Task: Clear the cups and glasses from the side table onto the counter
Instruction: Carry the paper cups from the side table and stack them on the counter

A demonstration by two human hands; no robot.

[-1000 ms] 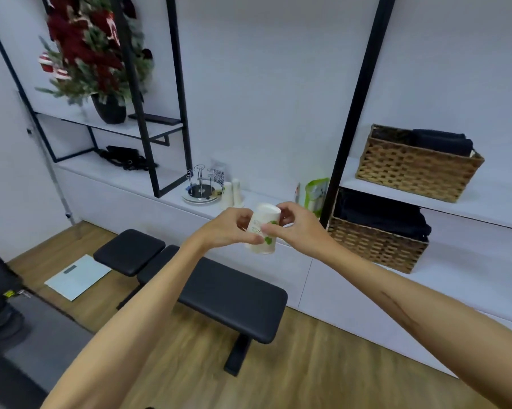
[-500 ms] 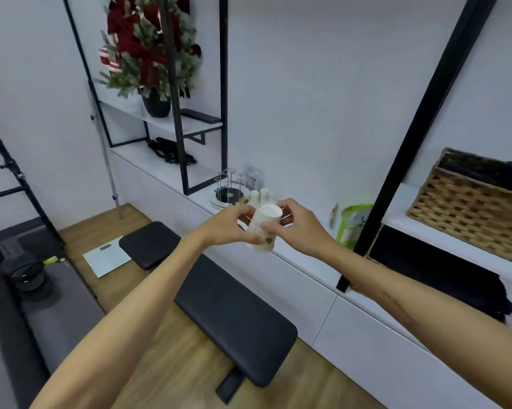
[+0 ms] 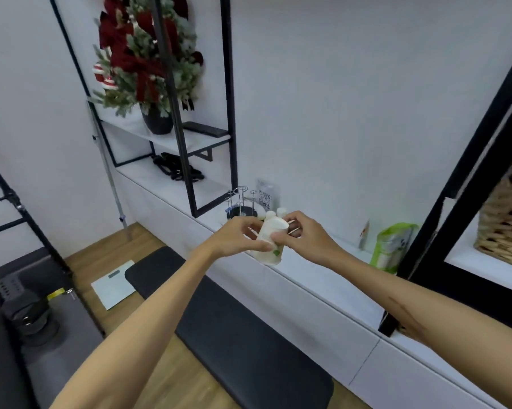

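Note:
A white paper cup [image 3: 270, 242] with a small green print is held upside down and tilted in mid-air, just in front of the white counter [image 3: 322, 278]. My left hand [image 3: 237, 238] grips its left side and my right hand [image 3: 305, 235] pinches its right side. Behind my hands, two small white cups [image 3: 275, 214] stand on the counter beside a wire cup rack [image 3: 240, 205] on a dark round base. The side table is out of view.
A black padded bench [image 3: 237, 335] stands on the wooden floor below my arms. Black shelf posts [image 3: 461, 184] rise from the counter at right and left. A green pouch [image 3: 392, 246], a wicker basket [image 3: 505, 219], a potted red plant [image 3: 145, 63] and a floor scale [image 3: 113, 283] are around.
The view has swung left and closer to the counter. Both hands keep hold of the cup, which now sits nearer the cup rack.

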